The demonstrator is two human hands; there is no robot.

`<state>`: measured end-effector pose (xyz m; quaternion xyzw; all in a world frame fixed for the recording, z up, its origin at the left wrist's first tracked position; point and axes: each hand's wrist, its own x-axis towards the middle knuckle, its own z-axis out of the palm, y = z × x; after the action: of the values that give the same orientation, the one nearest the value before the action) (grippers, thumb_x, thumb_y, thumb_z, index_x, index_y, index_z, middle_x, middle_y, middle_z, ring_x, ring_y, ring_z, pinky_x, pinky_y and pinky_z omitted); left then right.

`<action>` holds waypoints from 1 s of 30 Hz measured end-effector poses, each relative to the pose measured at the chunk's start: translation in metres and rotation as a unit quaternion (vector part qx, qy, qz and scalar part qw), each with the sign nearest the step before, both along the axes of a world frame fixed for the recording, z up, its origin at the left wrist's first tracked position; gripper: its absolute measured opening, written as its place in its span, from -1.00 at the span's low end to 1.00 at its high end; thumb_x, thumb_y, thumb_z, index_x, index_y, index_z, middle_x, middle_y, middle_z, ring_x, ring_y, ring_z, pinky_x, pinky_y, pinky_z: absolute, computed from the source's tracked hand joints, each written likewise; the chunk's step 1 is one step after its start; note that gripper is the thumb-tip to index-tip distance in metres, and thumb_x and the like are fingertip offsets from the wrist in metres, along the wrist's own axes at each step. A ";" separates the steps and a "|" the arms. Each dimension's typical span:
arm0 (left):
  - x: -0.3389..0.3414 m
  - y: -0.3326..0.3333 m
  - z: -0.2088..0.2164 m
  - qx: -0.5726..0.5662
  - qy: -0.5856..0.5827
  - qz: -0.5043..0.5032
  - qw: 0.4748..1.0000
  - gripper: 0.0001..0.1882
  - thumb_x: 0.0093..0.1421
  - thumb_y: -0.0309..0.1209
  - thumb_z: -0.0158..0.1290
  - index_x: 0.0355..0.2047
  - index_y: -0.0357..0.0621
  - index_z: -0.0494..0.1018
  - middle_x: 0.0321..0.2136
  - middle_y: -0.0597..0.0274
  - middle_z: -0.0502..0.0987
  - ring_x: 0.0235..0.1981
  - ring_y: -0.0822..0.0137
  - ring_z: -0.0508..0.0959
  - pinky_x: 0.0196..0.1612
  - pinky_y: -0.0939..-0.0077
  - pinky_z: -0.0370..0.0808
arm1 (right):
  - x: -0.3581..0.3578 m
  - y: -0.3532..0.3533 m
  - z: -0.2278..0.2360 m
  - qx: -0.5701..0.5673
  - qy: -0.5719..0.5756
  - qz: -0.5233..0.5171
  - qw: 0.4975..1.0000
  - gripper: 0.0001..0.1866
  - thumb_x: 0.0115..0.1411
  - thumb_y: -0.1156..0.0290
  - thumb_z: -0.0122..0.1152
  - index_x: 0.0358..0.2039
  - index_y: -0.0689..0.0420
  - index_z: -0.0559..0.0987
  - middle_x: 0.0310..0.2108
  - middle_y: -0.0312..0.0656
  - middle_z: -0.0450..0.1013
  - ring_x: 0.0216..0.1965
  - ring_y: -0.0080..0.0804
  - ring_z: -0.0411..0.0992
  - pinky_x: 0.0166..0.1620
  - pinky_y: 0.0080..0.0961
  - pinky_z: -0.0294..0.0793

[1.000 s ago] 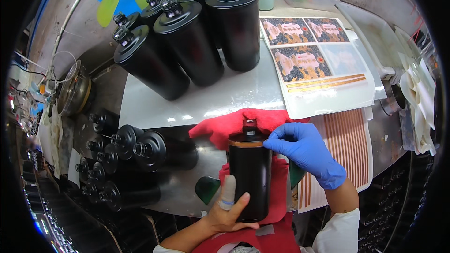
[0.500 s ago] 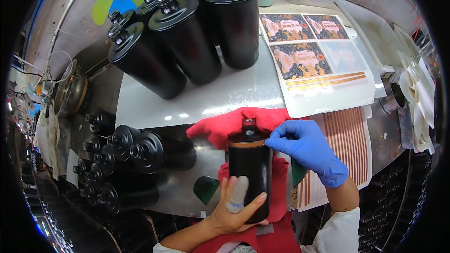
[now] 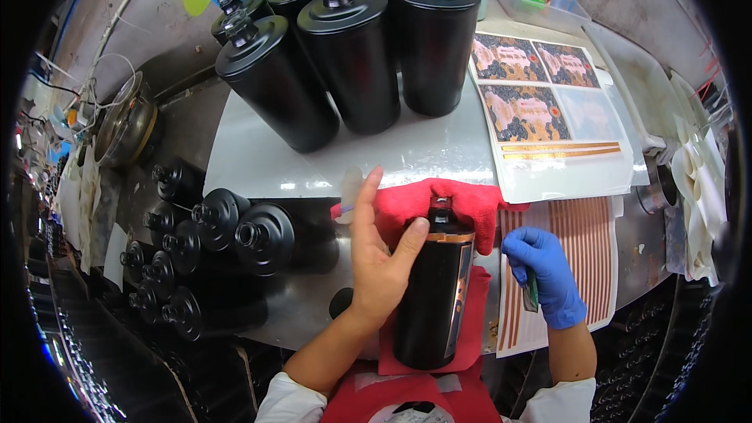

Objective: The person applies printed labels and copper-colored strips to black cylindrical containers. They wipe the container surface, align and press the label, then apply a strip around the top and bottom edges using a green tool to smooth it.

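A black glass bottle (image 3: 423, 305), its neck against a red cloth (image 3: 392, 207), points away from me on a red pad. A gold band (image 3: 450, 238) runs round its shoulder, and part of a printed label (image 3: 460, 301) shows on its right side. My bare left hand (image 3: 380, 266) is at the bottle's upper left, thumb at the shoulder and fingers stretched out; one finger wears a pale cover. To the right of the bottle, apart from it, my blue-gloved right hand (image 3: 544, 270) is closed on a small dark green scraper (image 3: 532, 291).
Several black bottles (image 3: 345, 63) stand upright on a white board (image 3: 251, 157). More black bottles (image 3: 266, 239) are grouped at the left. Sheets of printed labels (image 3: 564, 164) and copper-coloured strips (image 3: 583, 258) lie at the right. A clear plastic box (image 3: 517, 4) sits at the back.
My left hand has moved up from the bottle's lower part to its shoulder. My right hand has left the gold band and moved right and down. The bottle has turned, so its label shows.
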<state>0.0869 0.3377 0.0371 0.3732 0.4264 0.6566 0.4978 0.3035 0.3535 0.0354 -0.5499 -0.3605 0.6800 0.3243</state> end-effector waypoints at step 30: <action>-0.008 0.003 -0.009 0.020 0.024 -0.114 0.993 -0.13 0.12 -0.66 0.01 0.31 -0.30 -0.28 0.22 0.02 0.05 0.21 0.28 0.16 0.23 0.39 0.10 | 0.005 0.002 -0.013 -0.022 -0.028 0.008 0.999 -0.82 0.10 0.35 0.24 -0.45 0.23 0.56 -0.64 -0.36 0.36 -0.69 -0.72 0.25 -0.64 -0.78 0.16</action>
<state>0.0786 0.3409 0.0280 0.4448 0.3797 0.5948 0.5516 0.3088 0.3557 0.0221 -0.5727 -0.3586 0.6748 0.2968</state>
